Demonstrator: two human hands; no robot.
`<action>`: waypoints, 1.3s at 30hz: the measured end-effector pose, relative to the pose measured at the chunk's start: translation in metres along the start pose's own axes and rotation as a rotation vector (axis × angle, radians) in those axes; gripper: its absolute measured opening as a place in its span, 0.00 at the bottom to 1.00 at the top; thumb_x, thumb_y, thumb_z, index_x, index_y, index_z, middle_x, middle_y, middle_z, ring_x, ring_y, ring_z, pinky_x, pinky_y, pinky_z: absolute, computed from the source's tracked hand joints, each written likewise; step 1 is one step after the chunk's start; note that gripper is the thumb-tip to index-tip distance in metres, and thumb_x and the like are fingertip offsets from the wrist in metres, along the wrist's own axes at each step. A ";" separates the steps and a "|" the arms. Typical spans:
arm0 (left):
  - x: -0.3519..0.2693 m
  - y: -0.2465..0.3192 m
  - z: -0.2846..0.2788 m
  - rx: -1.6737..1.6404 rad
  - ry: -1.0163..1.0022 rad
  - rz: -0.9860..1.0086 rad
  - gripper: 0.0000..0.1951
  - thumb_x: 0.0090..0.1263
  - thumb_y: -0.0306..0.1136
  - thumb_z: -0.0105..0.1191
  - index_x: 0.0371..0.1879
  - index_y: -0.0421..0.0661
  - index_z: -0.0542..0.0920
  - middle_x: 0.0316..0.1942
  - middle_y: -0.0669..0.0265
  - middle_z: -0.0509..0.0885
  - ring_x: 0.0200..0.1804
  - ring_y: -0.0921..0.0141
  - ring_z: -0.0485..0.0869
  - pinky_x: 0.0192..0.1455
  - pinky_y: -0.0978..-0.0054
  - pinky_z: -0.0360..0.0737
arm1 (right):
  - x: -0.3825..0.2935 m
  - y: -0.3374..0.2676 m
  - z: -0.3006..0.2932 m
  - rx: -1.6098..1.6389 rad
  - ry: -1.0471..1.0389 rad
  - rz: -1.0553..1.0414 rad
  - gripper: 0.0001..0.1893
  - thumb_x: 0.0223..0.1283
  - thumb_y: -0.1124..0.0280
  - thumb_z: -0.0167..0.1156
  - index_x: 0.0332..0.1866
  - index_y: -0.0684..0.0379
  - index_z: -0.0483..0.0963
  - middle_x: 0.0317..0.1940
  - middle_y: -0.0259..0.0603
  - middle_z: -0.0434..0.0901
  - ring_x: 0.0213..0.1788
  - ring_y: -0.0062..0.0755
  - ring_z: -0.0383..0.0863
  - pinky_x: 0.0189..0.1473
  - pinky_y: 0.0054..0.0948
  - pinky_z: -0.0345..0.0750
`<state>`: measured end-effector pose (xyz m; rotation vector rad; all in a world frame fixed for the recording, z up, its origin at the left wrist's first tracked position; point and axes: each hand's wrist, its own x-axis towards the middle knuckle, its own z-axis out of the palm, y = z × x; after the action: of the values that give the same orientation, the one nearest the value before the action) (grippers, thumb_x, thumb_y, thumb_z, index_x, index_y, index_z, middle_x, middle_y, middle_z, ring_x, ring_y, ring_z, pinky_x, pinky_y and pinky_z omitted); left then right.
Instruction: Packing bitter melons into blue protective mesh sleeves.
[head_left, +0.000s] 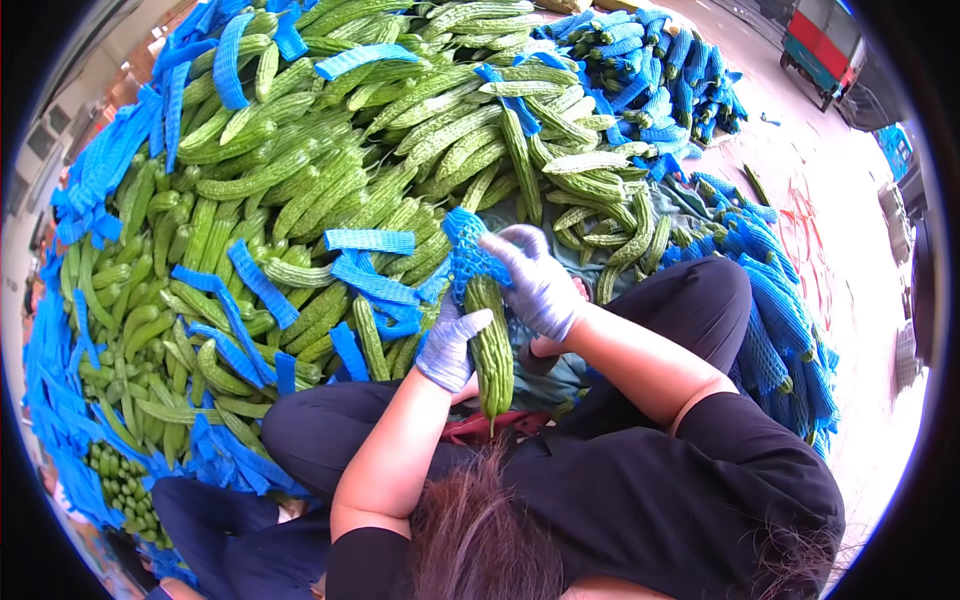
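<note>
A ridged green bitter melon (491, 352) points its stem end toward my body. My gloved left hand (450, 341) grips it from the left side, thumb laid across the top. Over the melon's far end sits a blue foam net sleeve (469, 236), stretched wide at its near edge. My gloved right hand (540, 277) has its fingers and thumb on the right side of that sleeve. Loose blue sleeves (379, 281) lie on the melons just left of my hands.
A large heap of bare bitter melons (300, 172) spreads ahead and left. Netted melons (772, 322) lie along my right side, with another netted pile (660, 67) beyond. At far left are bundled blue sleeves (112, 165). Another person's leg (217, 525) is at lower left. A cart (821, 49) stands far right.
</note>
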<state>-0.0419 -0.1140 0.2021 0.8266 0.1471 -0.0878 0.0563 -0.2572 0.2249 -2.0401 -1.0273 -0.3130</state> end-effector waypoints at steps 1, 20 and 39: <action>0.003 -0.006 -0.008 0.118 0.025 0.086 0.35 0.61 0.25 0.61 0.66 0.53 0.58 0.53 0.63 0.73 0.52 0.67 0.77 0.54 0.68 0.80 | 0.005 -0.008 -0.006 0.000 0.074 0.135 0.35 0.46 0.80 0.67 0.63 0.50 0.67 0.52 0.50 0.66 0.41 0.44 0.78 0.44 0.31 0.79; 0.000 0.010 -0.011 0.996 0.175 0.263 0.16 0.73 0.44 0.47 0.39 0.41 0.76 0.35 0.59 0.77 0.37 0.63 0.76 0.43 0.67 0.73 | -0.022 0.003 0.025 0.565 0.015 0.312 0.34 0.48 0.71 0.69 0.59 0.59 0.58 0.44 0.46 0.71 0.45 0.32 0.73 0.51 0.31 0.73; 0.010 0.017 -0.002 -0.186 0.050 0.217 0.29 0.69 0.43 0.57 0.65 0.42 0.67 0.59 0.59 0.75 0.61 0.60 0.74 0.67 0.57 0.69 | 0.006 -0.021 -0.041 0.207 0.011 -0.100 0.44 0.39 0.55 0.74 0.65 0.54 0.63 0.47 0.50 0.75 0.52 0.54 0.75 0.51 0.45 0.74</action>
<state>-0.0299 -0.1013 0.2121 0.6550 0.1096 0.1493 0.0492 -0.2780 0.2660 -1.8042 -1.1098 -0.2577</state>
